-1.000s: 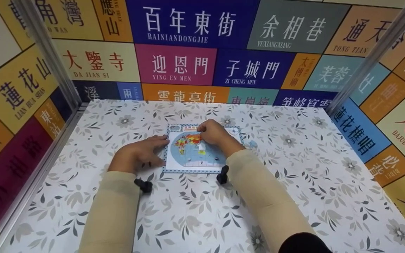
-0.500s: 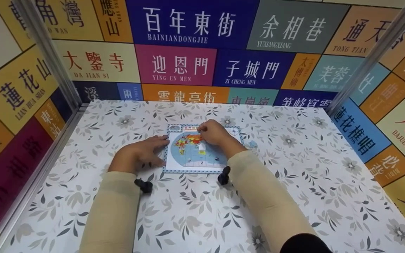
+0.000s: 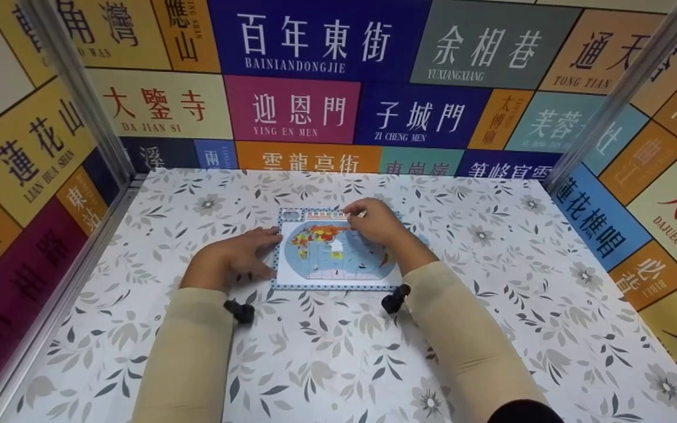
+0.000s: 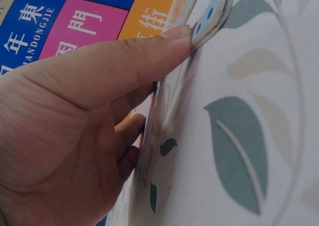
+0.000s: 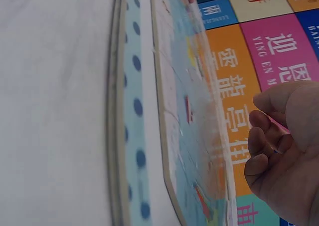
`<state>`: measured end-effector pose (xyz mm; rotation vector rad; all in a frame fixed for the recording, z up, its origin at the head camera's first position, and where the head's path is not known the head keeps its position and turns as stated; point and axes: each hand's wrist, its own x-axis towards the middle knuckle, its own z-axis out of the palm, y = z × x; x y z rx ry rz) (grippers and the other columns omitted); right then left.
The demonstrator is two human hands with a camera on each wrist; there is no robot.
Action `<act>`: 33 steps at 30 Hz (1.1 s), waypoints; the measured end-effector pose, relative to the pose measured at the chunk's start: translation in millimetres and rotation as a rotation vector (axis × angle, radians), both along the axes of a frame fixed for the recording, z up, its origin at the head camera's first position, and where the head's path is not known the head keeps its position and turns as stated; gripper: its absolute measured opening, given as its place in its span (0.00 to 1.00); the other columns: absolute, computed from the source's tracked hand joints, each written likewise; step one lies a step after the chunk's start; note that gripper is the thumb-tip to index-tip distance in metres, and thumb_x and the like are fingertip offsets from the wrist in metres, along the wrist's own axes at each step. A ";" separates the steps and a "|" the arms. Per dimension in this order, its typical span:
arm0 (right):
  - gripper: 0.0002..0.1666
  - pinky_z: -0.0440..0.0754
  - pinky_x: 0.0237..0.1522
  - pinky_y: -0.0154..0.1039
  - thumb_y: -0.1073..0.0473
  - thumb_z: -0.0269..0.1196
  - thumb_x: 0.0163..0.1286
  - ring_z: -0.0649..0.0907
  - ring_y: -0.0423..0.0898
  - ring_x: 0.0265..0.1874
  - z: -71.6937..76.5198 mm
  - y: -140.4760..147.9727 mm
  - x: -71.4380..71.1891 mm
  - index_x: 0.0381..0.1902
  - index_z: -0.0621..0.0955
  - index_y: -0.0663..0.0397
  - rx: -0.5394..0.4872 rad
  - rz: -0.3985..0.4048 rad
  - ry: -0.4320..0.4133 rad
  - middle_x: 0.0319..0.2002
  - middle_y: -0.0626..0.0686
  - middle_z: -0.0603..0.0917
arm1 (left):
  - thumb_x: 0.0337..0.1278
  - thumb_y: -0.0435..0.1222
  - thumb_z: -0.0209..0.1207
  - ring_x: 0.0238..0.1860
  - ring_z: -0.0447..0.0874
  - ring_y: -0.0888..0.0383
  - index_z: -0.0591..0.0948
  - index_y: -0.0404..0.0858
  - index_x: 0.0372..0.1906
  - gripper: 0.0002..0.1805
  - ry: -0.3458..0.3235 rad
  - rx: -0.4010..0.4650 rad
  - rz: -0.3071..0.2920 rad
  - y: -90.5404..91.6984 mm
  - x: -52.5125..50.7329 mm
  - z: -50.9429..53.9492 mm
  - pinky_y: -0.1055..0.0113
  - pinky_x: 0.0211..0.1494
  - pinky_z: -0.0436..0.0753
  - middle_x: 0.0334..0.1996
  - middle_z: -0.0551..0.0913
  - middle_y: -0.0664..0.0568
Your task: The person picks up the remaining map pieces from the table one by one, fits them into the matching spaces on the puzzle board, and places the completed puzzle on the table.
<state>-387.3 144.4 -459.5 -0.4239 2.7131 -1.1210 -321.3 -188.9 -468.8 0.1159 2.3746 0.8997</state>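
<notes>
A flat world map puzzle (image 3: pixel 338 261) with a blue dotted border lies on the patterned tabletop. A white gap shows among its pieces, left of the middle. My left hand (image 3: pixel 230 255) rests at the puzzle's left edge; in the left wrist view its thumb (image 4: pixel 177 34) touches the board's corner. Over the puzzle's upper right part hovers my right hand (image 3: pixel 376 223), hiding some of the map. Its fingers (image 5: pixel 256 141) are loosely curled, and in the right wrist view nothing shows between them. A small pale blue thing (image 3: pixel 425 240) peeks out beyond the right wrist.
The white tabletop (image 3: pixel 315 364) bears a leaf and flower print. Panels with coloured street-name signs (image 3: pixel 321 47) enclose it at the back and both sides. Black wrist cameras (image 3: pixel 240 311) sit on the sleeves.
My right hand has moved right from the map's upper middle, uncovering more of the map's right side. The left hand and the puzzle have stayed in place.
</notes>
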 end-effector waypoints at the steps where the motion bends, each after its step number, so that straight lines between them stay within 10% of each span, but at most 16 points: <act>1: 0.19 0.83 0.49 0.49 0.53 0.59 0.82 0.81 0.51 0.48 1.6 3.6 2.0 0.64 0.86 0.50 0.000 -0.008 -0.003 0.60 0.54 0.83 | 0.55 0.44 0.78 0.91 0.30 0.53 0.63 0.70 0.83 0.53 0.004 -0.001 -0.002 -0.1 0.3 0.2 0.36 0.90 0.35 0.89 0.43 0.69; 15: 0.20 0.81 0.57 0.49 0.50 0.62 0.80 0.80 0.52 0.54 17.7 70.9 18.6 0.65 0.85 0.43 0.027 -0.174 -0.039 0.62 0.51 0.84 | 0.52 0.36 0.79 0.91 0.29 0.52 0.65 0.69 0.82 0.55 -0.032 0.070 0.085 3.9 3.7 0.9 0.38 0.91 0.36 0.89 0.43 0.70; 33: 0.24 0.81 0.54 0.46 0.47 0.62 0.80 0.81 0.55 0.58 22.3 141.6 31.1 0.68 0.82 0.47 0.031 -0.196 -0.039 0.65 0.57 0.83 | 0.51 0.37 0.80 0.91 0.31 0.53 0.67 0.69 0.81 0.54 -0.027 0.099 0.081 2.4 6.7 1.7 0.39 0.91 0.37 0.88 0.46 0.72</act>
